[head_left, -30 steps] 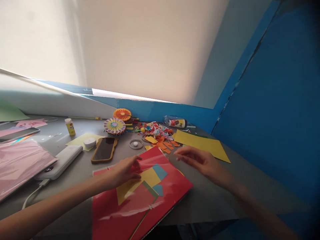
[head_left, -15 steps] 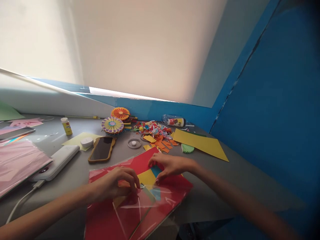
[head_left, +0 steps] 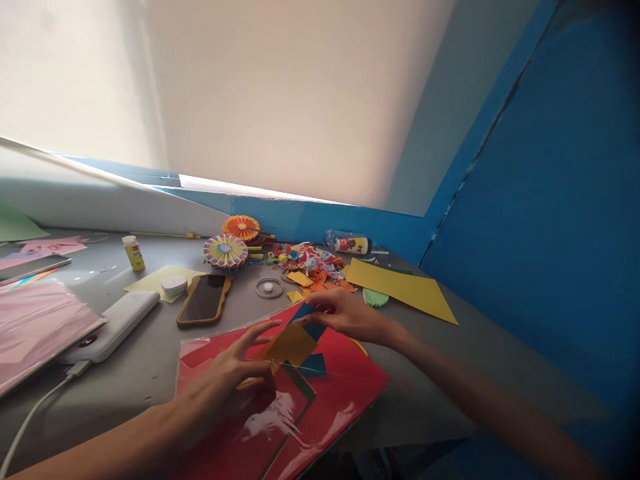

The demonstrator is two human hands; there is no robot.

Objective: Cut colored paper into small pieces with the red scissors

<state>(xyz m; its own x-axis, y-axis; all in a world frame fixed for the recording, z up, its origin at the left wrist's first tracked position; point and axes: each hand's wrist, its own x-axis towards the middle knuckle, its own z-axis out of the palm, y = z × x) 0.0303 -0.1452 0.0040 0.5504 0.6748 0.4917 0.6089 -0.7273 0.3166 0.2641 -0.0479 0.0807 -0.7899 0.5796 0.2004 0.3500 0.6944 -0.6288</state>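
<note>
Red paper [head_left: 347, 383] lies in front of me, with a clear plastic sleeve [head_left: 273, 417] over its near part. My right hand [head_left: 355, 317] pinches a piece of blue paper [head_left: 314, 328] at its upper edge, thumb below and fingers above. A yellow-orange paper piece [head_left: 293, 345] is tilted up together with the blue one. Another blue bit [head_left: 315, 365] shows just below. My left hand [head_left: 240, 367] rests over the sleeve's left side, fingers apart and index finger stretched toward the yellow paper. Its fingertips touch or nearly touch the sleeve; exact contact is unclear.
Behind the red paper are a phone [head_left: 204, 299], paper scraps [head_left: 313, 263], two paper rosettes [head_left: 225, 251] and a yellow sheet [head_left: 405, 287]. A white power bank [head_left: 123, 323] with a cable, a glue bottle [head_left: 133, 255] and wrapped pink paper [head_left: 43, 320] stand left.
My right hand has moved up and back, lifting the blue and yellow paper edge off the red paper. My left hand's fingers have spread, and the plastic sleeve lies lower and flatter.
</note>
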